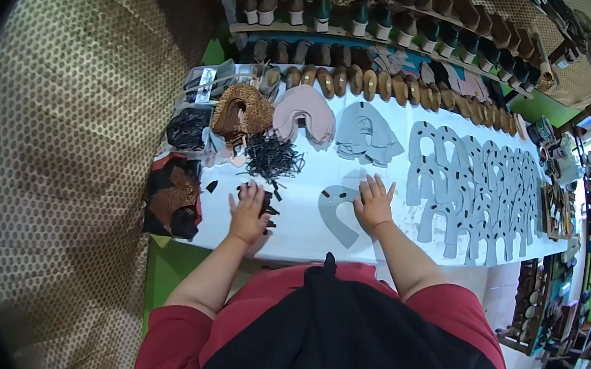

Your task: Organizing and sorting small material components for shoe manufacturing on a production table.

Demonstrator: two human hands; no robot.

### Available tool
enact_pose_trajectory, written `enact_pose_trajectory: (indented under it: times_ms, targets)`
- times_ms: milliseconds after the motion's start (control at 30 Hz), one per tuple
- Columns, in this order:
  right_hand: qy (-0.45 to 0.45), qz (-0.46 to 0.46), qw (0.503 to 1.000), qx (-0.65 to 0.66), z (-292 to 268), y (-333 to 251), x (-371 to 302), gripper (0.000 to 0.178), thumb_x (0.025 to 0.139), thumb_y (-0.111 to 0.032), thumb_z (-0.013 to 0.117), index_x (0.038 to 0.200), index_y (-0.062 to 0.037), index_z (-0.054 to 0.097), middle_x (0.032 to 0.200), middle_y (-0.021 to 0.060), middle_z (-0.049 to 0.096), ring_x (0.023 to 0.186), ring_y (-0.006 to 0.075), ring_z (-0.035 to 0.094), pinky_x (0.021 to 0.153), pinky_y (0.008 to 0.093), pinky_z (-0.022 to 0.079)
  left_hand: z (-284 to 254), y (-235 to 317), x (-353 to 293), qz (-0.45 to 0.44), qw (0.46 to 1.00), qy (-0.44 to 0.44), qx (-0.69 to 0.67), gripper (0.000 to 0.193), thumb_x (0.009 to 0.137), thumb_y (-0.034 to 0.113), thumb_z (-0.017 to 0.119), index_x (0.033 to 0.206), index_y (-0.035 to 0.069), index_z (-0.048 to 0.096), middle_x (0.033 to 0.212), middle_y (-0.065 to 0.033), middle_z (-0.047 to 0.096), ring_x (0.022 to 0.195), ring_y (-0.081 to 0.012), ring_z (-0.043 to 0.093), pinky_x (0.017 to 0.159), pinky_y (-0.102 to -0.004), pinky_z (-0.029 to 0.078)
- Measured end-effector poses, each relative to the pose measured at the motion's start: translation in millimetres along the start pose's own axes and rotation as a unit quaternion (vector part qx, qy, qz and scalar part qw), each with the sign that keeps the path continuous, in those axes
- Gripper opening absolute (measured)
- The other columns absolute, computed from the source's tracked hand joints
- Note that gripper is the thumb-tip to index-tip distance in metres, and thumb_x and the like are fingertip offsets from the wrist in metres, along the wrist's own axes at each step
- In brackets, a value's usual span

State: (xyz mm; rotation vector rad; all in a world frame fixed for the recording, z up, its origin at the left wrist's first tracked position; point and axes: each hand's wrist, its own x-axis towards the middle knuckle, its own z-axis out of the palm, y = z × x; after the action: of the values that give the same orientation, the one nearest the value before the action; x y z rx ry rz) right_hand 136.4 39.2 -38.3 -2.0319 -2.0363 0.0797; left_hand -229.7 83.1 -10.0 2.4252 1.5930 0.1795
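Right hand [376, 204] spread, released, at grey U-shaped shoe upper [334, 213]; left hand [248, 217] over black strips [273, 212] on tabletop [298, 235], grip unclear.

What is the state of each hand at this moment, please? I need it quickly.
Left hand: open, at small black pieces; any grip on them is unclear.
Right hand: open, at the edge of a grey U-shaped piece.

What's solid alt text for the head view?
A person's right hand overlaps a grey U-shaped piece on a white table, while the left hand lies over small black strips. Rows of similar grey pieces spread to the right; shoes line the shelves behind.
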Motion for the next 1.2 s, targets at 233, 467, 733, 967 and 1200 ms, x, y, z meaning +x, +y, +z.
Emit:
enact_pose_trajectory:
  times_ms: [233,467,733,967,1200]
  targets:
    - [0.037,-0.060,0.988,0.140,38,-122,5,0.014,0.080,-0.029,0.068,0.088,-0.0187,0.073,0.135,0.0064,0.055,0.138,0.0320,0.038,0.104,0.0779,0.017,3,-82,-46,-0.071,0.997,-0.014,0.020,0.080,0.090,0.038,0.055,0.155,0.009,0.021,0.164,-0.0160,0.007,0.151,-0.0387,0.006,0.117,-0.0599,0.005]
    - [-0.042,-0.109,0.978,0.174,56,-202,-6,0.014,0.078,-0.028,0.073,0.090,-0.0215,0.075,0.134,0.0027,0.056,0.140,0.0309,0.035,0.107,0.0781,0.012,5,-100,-61,-0.011,0.999,-0.033,0.008,0.081,0.089,0.041,0.057,0.155,0.011,0.022,0.163,-0.0177,0.010,0.150,-0.0407,0.008,0.117,-0.0588,0.008]
    - [-0.047,-0.195,0.977,0.066,47,-223,-6,0.024,0.077,-0.023,0.071,0.101,-0.0206,0.073,0.125,0.0023,0.059,0.135,0.0285,0.040,0.110,0.0753,0.009,6,-102,-61,0.032,0.999,-0.037,0.008,0.078,0.088,0.043,0.061,0.153,0.012,0.030,0.163,-0.0165,0.014,0.149,-0.0388,0.013,0.118,-0.0570,0.011]
    - [0.001,-0.017,0.991,0.130,21,-197,-7,0.017,0.080,-0.020,0.066,0.095,-0.0186,0.075,0.084,0.0047,0.069,0.094,0.0263,0.062,0.102,0.0531,0.036,4,-103,-61,0.041,0.998,-0.040,-0.008,0.073,0.089,0.041,0.058,0.152,0.012,0.032,0.162,-0.0181,0.014,0.149,-0.0401,0.012,0.117,-0.0581,0.010]
    - [0.071,0.360,0.881,0.297,8,-118,-14,0.020,0.078,-0.028,0.075,0.080,-0.0091,0.068,0.075,0.0110,0.070,0.073,0.0287,0.067,0.067,0.0392,0.051,2,-101,-62,0.043,0.998,-0.035,-0.012,0.070,0.090,0.042,0.057,0.150,0.013,0.036,0.162,-0.0180,0.015,0.149,-0.0414,0.012,0.116,-0.0602,0.009]
